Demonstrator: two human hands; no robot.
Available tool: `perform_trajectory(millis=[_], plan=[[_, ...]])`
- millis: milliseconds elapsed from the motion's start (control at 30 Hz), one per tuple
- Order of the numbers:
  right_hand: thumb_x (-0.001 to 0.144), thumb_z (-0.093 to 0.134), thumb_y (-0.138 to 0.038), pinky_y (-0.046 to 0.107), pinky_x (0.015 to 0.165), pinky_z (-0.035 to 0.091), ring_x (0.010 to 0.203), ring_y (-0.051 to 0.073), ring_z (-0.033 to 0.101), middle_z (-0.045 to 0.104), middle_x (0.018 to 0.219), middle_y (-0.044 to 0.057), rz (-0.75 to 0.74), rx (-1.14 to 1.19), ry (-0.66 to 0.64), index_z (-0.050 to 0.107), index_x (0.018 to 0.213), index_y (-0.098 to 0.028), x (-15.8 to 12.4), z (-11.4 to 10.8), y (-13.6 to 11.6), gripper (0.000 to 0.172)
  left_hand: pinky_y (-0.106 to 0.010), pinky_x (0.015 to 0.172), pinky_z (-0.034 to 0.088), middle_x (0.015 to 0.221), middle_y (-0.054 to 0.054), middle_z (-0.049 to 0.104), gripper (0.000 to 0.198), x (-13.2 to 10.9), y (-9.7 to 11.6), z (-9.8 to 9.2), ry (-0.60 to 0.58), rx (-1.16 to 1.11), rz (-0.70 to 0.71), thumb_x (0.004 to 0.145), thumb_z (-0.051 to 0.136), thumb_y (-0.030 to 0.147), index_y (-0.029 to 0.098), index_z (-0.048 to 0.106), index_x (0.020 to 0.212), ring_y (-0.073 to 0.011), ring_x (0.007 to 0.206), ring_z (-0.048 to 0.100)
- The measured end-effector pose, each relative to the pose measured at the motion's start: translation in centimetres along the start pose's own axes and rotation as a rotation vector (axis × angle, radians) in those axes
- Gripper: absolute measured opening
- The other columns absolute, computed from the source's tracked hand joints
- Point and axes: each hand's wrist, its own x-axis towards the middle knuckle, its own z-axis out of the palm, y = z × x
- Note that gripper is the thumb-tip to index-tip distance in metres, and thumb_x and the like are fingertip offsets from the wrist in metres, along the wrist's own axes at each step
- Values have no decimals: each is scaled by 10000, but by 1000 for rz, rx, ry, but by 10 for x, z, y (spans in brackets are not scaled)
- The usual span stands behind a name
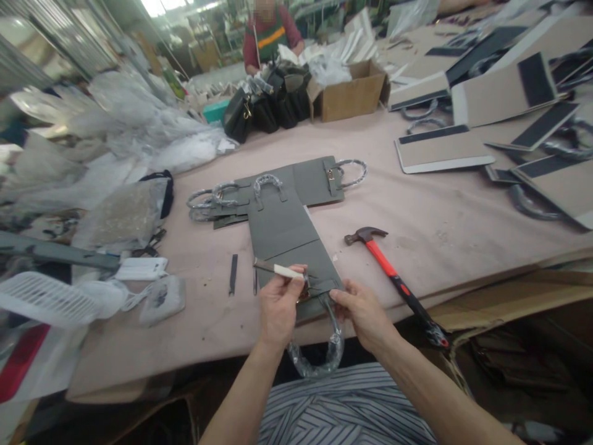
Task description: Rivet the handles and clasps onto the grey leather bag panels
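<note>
A flat grey bag panel (291, 244) lies on the table, its near edge at the table's front. My left hand (278, 306) is closed on a thin tool with a white handle (280, 270), held over the panel's near edge. My right hand (364, 312) pinches the panel's near edge beside the plastic-wrapped handle (324, 355), which hangs off the table. More grey panels with wrapped handles (217, 198) lie behind it.
A red-handled hammer (393, 278) lies right of the panel. Small dark strips (233, 274) lie to its left. Plastic bags and a white fan (50, 296) crowd the left. Beige panels (445, 154) lie at right. A cardboard box (352, 96), black bags and another person stand at the far end.
</note>
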Motion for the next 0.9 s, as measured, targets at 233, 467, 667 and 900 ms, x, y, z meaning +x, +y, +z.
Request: perform_trajectory(millis=[233, 467, 667, 900], plan=[[635, 840, -427, 284, 548, 354, 582, 147, 452, 583, 623, 3, -9, 161, -69, 652, 744, -178, 3, 5, 10, 331, -202, 542, 539, 972, -64, 748, 403, 11, 1, 2, -35, 132, -107, 808, 761, 526, 172, 755, 1000, -150, 721, 659], [609, 883, -460, 251, 495, 299, 526, 104, 393, 546, 590, -21, -25, 214, -145, 673, 720, -165, 7, 9, 12, 379, -253, 846, 552, 1004, -74, 769, 279, 14, 5, -12, -112, 168, 46, 857, 755, 417, 166, 782, 976, -174, 914, 690], [636, 895, -419, 266, 570, 366, 582, 120, 418, 552, 628, -22, -29, 252, -192, 699, 767, -180, 9, 13, 17, 336, -296, 865, 567, 994, -93, 776, 350, 15, 2, -16, -59, -2, 4, 828, 783, 485, 156, 769, 946, -202, 923, 712], [644, 890, -438, 286, 588, 381, 574, 128, 409, 566, 638, -21, -9, 225, -165, 726, 830, -199, 9, 14, 16, 345, -306, 883, 576, 1024, -104, 776, 342, 11, 3, -15, -65, 79, 10, 814, 789, 485, 166, 767, 935, -223, 958, 720]])
